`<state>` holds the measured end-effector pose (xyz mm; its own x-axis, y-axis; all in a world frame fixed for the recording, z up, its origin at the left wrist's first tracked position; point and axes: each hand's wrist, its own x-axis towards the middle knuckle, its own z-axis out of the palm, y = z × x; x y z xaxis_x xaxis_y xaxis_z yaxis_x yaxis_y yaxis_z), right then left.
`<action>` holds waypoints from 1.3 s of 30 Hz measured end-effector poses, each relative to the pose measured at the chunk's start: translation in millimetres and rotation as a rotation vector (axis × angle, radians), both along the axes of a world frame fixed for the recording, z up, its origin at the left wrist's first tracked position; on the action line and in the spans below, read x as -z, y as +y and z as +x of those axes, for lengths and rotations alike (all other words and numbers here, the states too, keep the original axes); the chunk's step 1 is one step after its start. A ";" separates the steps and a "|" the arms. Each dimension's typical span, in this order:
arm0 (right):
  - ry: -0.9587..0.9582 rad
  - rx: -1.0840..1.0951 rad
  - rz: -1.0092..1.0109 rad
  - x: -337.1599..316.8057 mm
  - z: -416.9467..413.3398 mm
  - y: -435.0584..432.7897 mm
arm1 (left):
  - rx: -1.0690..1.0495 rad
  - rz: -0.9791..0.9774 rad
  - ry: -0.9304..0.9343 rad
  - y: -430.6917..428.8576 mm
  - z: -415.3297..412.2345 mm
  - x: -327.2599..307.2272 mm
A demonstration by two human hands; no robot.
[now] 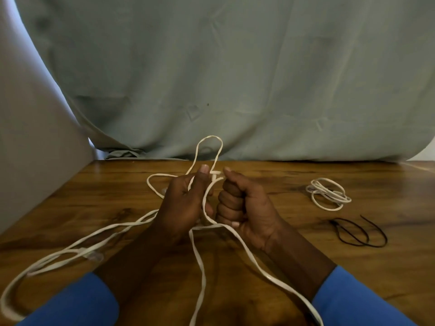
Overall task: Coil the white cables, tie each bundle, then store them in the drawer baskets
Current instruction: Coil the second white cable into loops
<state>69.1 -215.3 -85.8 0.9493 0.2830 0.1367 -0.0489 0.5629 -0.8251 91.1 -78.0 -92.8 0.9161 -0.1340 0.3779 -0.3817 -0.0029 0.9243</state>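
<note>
Wooden table (270,274), grey cloth behind, and both hands meet mid-table on the cable (199,255): left hand (182,205) pinching a small upright loop, right hand (242,208) fisted around strands, the slack trailing toward the person and leftward, nearer the left hand.

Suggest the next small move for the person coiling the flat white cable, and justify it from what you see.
Probably draw another length into the loop. The left hand and right hand hold the flat white cable with one loop standing above them, while most of it trails loose across the wooden table. The black cord ties lie unused.
</note>
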 end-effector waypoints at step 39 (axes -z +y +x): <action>-0.071 0.790 -0.339 3.6 15.9 -20.5 | 0.471 1.184 -0.416 14.1 -20.6 -11.8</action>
<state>85.0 -235.8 -89.4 0.8775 -0.4202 0.2310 0.3114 0.1332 -0.9409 70.4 -63.9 -81.1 0.5383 -0.8411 0.0532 -0.8180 -0.5063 0.2728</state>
